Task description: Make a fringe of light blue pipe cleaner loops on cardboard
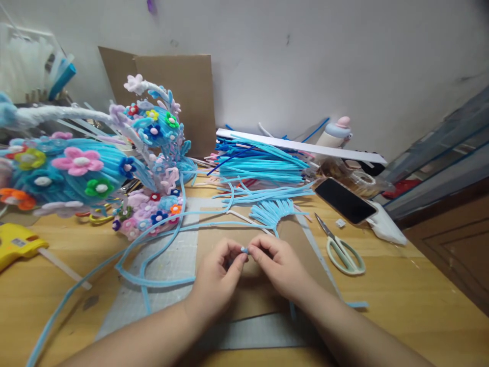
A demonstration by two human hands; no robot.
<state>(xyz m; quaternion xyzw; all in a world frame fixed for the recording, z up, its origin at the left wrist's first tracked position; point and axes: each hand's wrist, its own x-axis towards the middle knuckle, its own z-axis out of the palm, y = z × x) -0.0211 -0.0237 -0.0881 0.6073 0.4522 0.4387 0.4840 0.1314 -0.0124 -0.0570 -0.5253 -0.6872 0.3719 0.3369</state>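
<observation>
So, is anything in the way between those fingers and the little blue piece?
Nothing visible: the left hand and right hand meet at the small blue piece, above the cardboard sheet. The scissors lie off to the right.

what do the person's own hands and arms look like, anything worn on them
The left hand and right hand are bare, with no gloves, and no rings can be made out. The left forearm and right forearm show no watch, bracelet or sleeve within view.
</observation>
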